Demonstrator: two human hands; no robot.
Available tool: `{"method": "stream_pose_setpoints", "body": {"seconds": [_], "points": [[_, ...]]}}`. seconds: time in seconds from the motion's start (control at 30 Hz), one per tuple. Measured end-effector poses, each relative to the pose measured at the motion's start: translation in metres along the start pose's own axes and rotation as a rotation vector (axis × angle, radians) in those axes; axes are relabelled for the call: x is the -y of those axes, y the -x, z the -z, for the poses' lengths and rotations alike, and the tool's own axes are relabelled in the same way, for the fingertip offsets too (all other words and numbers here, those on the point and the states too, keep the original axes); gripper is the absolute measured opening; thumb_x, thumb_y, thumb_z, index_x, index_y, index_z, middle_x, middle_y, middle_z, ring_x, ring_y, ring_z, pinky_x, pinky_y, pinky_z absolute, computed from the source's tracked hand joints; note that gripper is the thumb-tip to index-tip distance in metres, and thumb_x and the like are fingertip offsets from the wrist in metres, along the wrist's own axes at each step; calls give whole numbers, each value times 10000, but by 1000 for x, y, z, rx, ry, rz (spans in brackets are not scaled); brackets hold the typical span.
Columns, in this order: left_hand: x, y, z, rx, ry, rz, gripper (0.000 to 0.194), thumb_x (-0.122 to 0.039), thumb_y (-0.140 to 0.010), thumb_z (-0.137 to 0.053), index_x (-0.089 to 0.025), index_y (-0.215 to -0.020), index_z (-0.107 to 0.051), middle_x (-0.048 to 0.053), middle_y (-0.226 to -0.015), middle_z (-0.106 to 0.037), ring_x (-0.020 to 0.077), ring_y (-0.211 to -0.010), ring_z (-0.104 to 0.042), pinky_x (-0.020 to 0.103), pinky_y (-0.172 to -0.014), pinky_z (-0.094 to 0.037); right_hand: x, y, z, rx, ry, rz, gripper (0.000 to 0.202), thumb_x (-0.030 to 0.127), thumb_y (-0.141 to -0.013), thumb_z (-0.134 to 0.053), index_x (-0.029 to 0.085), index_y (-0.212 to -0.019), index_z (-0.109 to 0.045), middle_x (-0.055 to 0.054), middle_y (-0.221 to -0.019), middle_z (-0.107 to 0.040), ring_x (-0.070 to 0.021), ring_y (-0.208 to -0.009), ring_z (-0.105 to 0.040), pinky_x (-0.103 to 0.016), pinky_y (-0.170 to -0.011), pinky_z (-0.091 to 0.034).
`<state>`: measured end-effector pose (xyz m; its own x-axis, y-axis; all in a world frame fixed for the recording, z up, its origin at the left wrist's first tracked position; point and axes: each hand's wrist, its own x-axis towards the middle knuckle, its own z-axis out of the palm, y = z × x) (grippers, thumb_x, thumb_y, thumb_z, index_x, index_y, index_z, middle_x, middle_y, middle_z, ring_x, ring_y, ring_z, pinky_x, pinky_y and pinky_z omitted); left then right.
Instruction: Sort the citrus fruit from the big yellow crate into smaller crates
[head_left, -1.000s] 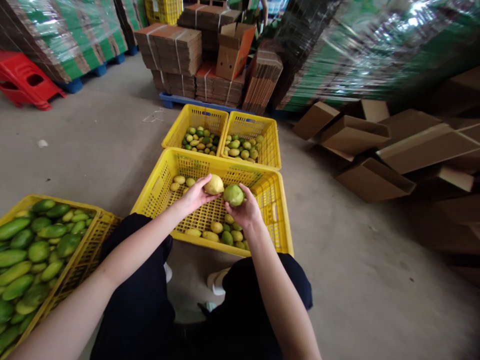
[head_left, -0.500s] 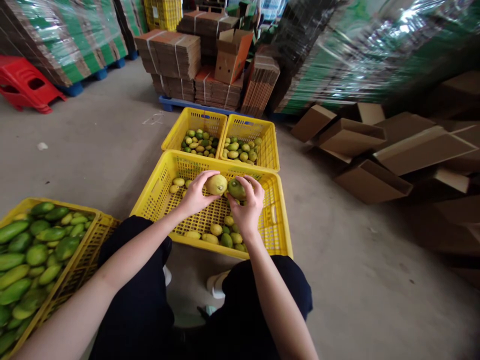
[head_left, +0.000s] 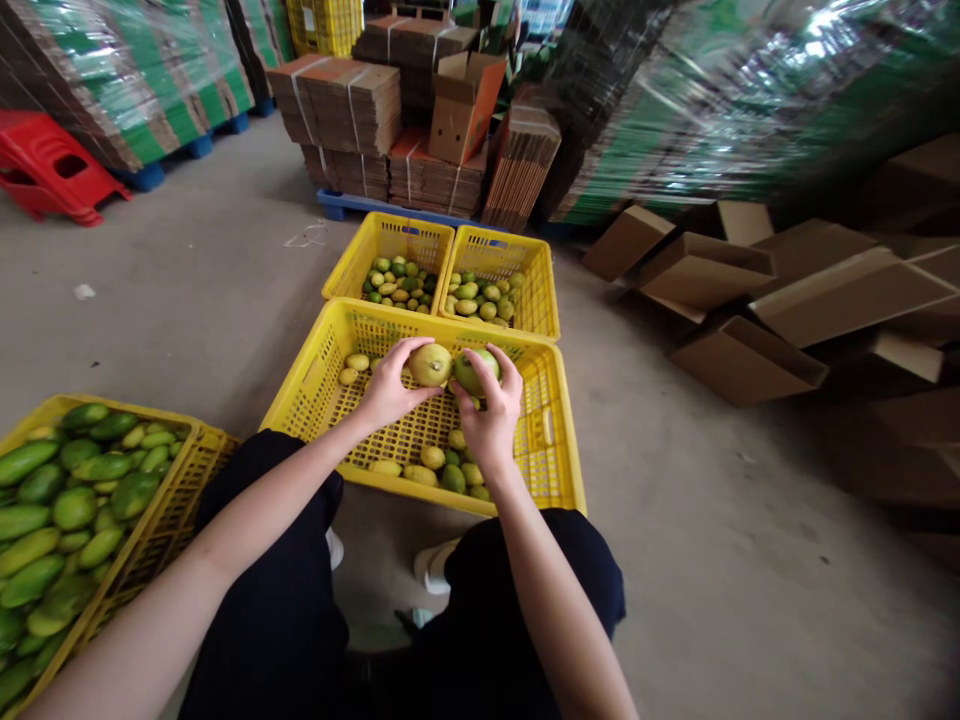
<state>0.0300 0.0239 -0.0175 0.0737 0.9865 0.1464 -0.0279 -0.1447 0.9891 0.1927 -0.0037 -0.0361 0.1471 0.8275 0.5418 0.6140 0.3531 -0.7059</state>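
My left hand (head_left: pixel 395 382) grips a yellow lemon (head_left: pixel 430 366) between thumb and fingers, its stem end facing me. Beside it, my right hand (head_left: pixel 491 408) is wrapped round a green lemon (head_left: pixel 466 370). The two fruits are held side by side, almost touching, above the large yellow crate (head_left: pixel 300 400) in front of my knees. Inside that crate, a few yellow lemons (head_left: pixel 356 361) lie at the far left, and a mixed group of yellow and green lemons (head_left: pixel 433 458) lies along the near side. My right hand hides part of the crate's contents.
Two smaller yellow crates (head_left: pixel 390 228) of fruit stand just beyond. At my left is a crate full of green fruit (head_left: pixel 75 508). Loose cardboard boxes (head_left: pixel 750 360) lie on the right, bundled flat cartons (head_left: pixel 337 105) sit on a blue pallet, and a red stool (head_left: pixel 60 165) stands far left.
The green lemon has turned in my right hand, and that hand has shifted slightly left. My left hand still holds the yellow lemon in nearly the same spot.
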Motion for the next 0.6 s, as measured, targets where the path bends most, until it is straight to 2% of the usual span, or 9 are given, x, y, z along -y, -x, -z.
{"method": "stream_pose_setpoints", "body": {"seconds": [0.13,0.23,0.43,0.6], "points": [[-1,-1,0,-23,44,61,612,-100,-518,-921,-229,-1073,-698,89,-1276,-649,307,-1316,-527,386,-1094,-449,0,0,0,33,-37,-12,375,291,-889,-602,350,-1259,-627,-86,-1391,-536,-318,-1297,-508,-572,-1111,-399],[-2,-1,0,-21,56,71,604,-105,-525,-921,-223,-1071,-693,89,-1265,-651,297,-1300,-540,363,-1069,-465,0,1,-1,13,-72,-26,444,310,-869,-629,304,-1308,-572,-108,-1358,-560,-304,-1295,-522,-543,-1123,-401],[1,-1,1,-1,-10,-3,613,-142,-530,-923,-222,-1092,-693,91,-1227,-663,289,-1209,-593,369,-1040,-477,0,2,-3,-24,-109,-104,521,318,-829,-678,257,-1321,-519,-132,-1319,-595,-292,-1258,-547,-529,-1129,-391],[5,-1,4,43,-137,-60,576,-257,-627,-893,-242,-1146,-644,97,-1268,-637,290,-1200,-587,413,-1055,-468,0,2,-3,-23,-136,-153,508,296,-792,-698,265,-1271,-533,-117,-1310,-603,-289,-1257,-543,-527,-1134,-380]]}}
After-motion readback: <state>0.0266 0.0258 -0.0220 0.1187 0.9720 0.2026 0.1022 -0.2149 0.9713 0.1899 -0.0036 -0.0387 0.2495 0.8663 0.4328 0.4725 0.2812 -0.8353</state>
